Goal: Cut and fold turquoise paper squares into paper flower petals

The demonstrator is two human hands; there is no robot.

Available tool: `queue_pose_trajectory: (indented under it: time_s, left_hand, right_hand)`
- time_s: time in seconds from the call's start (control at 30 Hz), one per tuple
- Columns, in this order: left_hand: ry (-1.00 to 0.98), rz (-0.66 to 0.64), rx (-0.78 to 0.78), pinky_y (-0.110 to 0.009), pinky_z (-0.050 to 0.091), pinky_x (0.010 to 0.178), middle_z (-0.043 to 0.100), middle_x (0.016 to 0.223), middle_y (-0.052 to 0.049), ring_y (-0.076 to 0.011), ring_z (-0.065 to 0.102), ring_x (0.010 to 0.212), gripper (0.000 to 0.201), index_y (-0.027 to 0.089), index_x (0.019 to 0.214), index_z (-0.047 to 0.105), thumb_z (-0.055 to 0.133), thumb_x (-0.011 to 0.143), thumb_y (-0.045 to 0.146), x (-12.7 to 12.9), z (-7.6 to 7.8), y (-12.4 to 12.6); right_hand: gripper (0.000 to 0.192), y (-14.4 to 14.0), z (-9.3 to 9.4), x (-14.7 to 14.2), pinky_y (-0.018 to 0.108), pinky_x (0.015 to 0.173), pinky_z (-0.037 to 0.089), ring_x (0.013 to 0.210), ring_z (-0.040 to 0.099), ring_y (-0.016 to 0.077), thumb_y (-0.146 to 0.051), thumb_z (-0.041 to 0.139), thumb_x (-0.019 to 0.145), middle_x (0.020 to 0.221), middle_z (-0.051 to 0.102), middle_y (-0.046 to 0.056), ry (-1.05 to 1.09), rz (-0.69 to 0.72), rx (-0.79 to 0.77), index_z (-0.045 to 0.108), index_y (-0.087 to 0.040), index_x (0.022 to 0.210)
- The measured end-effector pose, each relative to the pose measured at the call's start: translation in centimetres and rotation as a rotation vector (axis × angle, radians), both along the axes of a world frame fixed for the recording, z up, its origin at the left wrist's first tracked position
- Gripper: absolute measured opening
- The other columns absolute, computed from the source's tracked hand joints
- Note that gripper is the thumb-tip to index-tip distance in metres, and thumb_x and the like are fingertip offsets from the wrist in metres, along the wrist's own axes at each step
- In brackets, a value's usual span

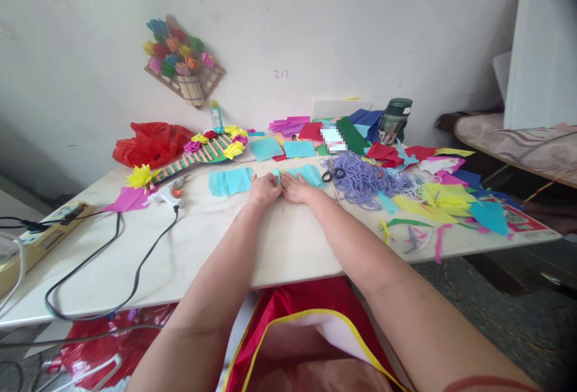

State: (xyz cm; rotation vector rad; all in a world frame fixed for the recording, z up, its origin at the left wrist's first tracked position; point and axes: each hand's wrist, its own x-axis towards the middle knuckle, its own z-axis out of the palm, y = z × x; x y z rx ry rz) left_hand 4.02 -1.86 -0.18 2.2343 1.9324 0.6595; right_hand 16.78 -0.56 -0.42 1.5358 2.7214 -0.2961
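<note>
A curled left hand (265, 190) and flattened right hand (295, 189) rest side by side at thin, light-blue paper (231, 181) on a white tabletop (202, 223); whether the left pinches anything is unclear.

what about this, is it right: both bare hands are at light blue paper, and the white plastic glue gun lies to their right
Wrong side: the head view shows the white glue gun to their left; the left hand and right hand are at the light blue paper.
</note>
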Motion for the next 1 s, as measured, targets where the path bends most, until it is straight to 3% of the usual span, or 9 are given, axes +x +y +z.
queue_pose_trajectory:
  time_s: [0.23,0.47,0.67,0.77,0.87,1.0]
  left_hand:
    - [-0.018,-0.022,-0.071,-0.037,0.018,0.106,0.067,0.100,-0.004,-0.0181,0.056,0.104,0.028,0.020,0.086,0.056,0.030,0.080,0.026,0.1,0.8,-0.4]
    - [-0.026,0.074,-0.113,-0.033,0.033,0.096,0.064,0.105,-0.009,-0.0183,0.055,0.105,0.029,0.017,0.103,0.049,0.031,0.080,0.016,0.2,1.1,-0.6]
    - [0.056,-0.030,-0.071,-0.037,0.019,0.105,0.061,0.115,-0.009,-0.0175,0.050,0.113,0.033,0.017,0.110,0.042,0.037,0.077,0.015,-0.2,-0.1,0.0]
    - [0.061,-0.040,-0.051,-0.041,0.013,0.107,0.061,0.115,-0.009,-0.0188,0.048,0.116,0.036,0.018,0.111,0.039,0.043,0.075,0.018,-0.2,-0.5,0.1]
    - [0.071,-0.035,-0.065,-0.043,0.011,0.107,0.060,0.116,-0.009,-0.0197,0.047,0.117,0.039,0.019,0.112,0.037,0.046,0.075,0.022,-0.1,-0.5,0.0]
    - [0.099,0.005,-0.056,-0.046,0.012,0.106,0.055,0.123,-0.008,-0.0220,0.045,0.118,0.038,0.021,0.113,0.042,0.046,0.077,0.031,-0.1,-0.2,-0.3]
  right_hand:
    - [0.060,0.2,-0.3,0.0,0.047,0.109,0.003,0.137,0.001,0.0187,-0.031,0.021,0.085,0.149,0.005,0.005,0.041,0.003,0.019,0.014,-0.013,0.141]
    - [0.067,0.1,-0.3,0.1,0.044,0.110,0.002,0.137,-0.001,0.0175,-0.030,0.025,0.082,0.149,0.002,0.005,0.082,-0.034,-0.004,0.001,-0.011,0.142]
    - [0.073,1.0,0.2,0.8,0.043,0.110,0.004,0.137,-0.001,0.0201,-0.023,0.033,0.077,0.149,-0.008,0.000,0.220,-0.005,-0.059,0.004,-0.015,0.143]
    - [0.070,1.6,0.5,1.6,0.033,0.111,0.012,0.137,0.004,0.0135,-0.019,0.031,0.076,0.149,0.002,0.000,0.389,0.012,-0.081,0.008,-0.014,0.142]
    - [0.066,1.9,0.3,1.9,0.030,0.110,0.014,0.136,0.009,0.0143,-0.020,0.032,0.078,0.149,0.011,-0.001,0.416,0.021,-0.075,0.017,-0.014,0.141]
    - [0.058,1.8,-0.2,1.5,0.039,0.111,0.011,0.137,0.009,0.0194,-0.029,0.034,0.083,0.147,0.019,0.000,0.285,0.016,0.007,0.025,-0.017,0.139]
